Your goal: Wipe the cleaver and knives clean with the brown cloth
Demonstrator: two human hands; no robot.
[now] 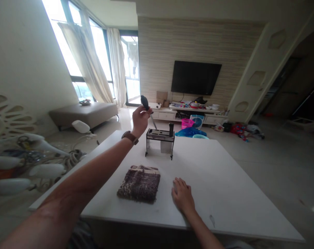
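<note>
My left hand (pixel 140 119), with a brown watch at the wrist, is closed around the black handle of a knife (pixel 153 122). The knife's pale blade slants down to the top of a knife holder (pixel 160 134); whether the tip is inside a slot I cannot tell. A second black handle (pixel 171 129) stands upright at the holder's right end. My right hand (pixel 183 196) lies on the white table with its fingers loosely stretched and nothing in them. Left of it sits a folded brown-and-cream shaggy cloth (pixel 140 185).
A small thin object (pixel 212 220) lies near the white table's (pixel 224 193) front edge. Left of the table are white lamp-like pieces (pixel 46 171) with cables. A pink basket (pixel 187 123) and a blue bag (pixel 189 132) are on the floor beyond, before a TV cabinet (pixel 167 116).
</note>
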